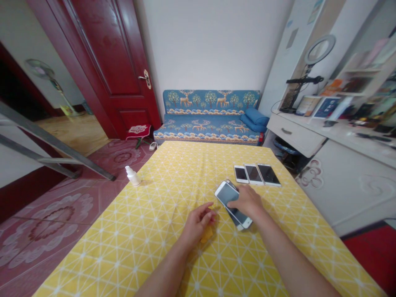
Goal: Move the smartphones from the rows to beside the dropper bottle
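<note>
Two bare hands apart but close together, over a yellow tablecloth (173,185) printed with white triangles. Right hand (246,202) palm-down on a white smartphone (227,194), gripping it from above, with the edge of a second phone (235,220) showing beneath. Left hand (198,225) loosely curled, nothing visible in its grasp, a small yellow piece (206,235) just below it, too blurred to name. Beyond the right hand, three smartphones (253,174) in a row, screens up. Well left of both hands, an upright white dropper bottle (133,176).
</note>
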Demonstrator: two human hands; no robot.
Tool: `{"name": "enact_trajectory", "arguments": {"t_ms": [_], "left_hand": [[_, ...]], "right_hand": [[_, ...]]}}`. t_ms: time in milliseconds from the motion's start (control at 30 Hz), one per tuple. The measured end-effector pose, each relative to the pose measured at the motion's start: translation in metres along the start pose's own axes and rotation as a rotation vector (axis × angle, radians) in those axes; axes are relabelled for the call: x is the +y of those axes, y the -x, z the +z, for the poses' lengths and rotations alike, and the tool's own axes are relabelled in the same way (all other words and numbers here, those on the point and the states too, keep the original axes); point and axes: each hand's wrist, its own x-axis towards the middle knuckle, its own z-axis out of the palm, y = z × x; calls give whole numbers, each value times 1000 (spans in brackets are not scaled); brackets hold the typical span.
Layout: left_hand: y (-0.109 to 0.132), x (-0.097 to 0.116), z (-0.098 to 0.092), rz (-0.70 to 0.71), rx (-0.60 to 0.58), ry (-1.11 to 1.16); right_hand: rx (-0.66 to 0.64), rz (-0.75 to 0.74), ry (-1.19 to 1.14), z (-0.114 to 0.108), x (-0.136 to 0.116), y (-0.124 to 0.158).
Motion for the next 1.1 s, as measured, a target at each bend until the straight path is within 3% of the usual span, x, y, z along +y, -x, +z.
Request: {"name": "enact_trajectory", "arguments": {"t_ms": [100, 167, 333, 500, 633, 833, 967, 1100], "left_hand": [[-1, -2, 0, 18, 23, 40], [0, -2, 1, 32, 23, 53], [2, 2, 3, 36, 35, 83], [3, 5, 4, 34, 57, 146], [2, 1, 2, 19, 27, 90], [1, -4, 1, 25, 18, 31], [2, -4, 1, 70, -5, 0], [8, 3, 2, 131, -61, -32]], "right_hand": [[-6, -122, 343, 9, -16, 27], [21, -167, 449, 15, -22, 44], [107, -227, 541, 27, -28, 75], [21, -278, 612, 28, -32, 95], [-14, -285, 613, 25, -30, 90], [-42, -127, 391, 13, -23, 64], [35, -7, 168, 6, -18, 61], [115, 38, -401, 12, -11, 67]]}}
